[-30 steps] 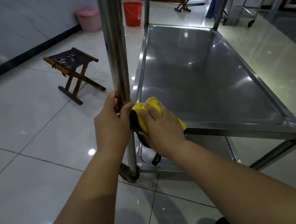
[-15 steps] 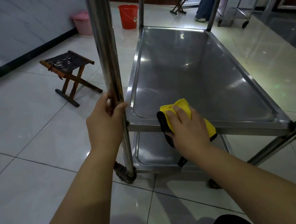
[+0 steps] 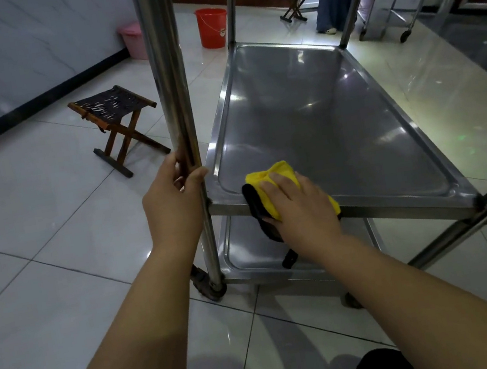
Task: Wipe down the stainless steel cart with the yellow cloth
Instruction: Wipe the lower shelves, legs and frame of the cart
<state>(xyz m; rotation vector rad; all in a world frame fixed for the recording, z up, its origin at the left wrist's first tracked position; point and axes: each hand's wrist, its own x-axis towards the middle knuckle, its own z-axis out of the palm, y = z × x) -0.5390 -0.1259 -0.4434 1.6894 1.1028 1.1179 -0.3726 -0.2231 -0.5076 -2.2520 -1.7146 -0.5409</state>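
Note:
The stainless steel cart's middle shelf [image 3: 320,114] stretches away from me, with a lower shelf [image 3: 246,247] beneath it. My right hand [image 3: 300,207] lies on the yellow cloth [image 3: 269,174], which has a black underside. It presses the cloth on the shelf's near rim, fingers laid flat on top and thumb tucked round the cloth's black edge. My left hand [image 3: 174,201] grips the cart's near left post [image 3: 170,84] just above the shelf corner.
A folding wooden stool [image 3: 117,121] stands on the tiled floor left of the cart. A red bucket [image 3: 212,26] and a pink bin [image 3: 133,40] sit by the far wall. Another person's legs [image 3: 331,1], a second stool [image 3: 294,7] and another cart [image 3: 398,0] are beyond.
My right hand has slid the cloth rightward along the near rim, away from the corner post. My left hand keeps its grip on the post.

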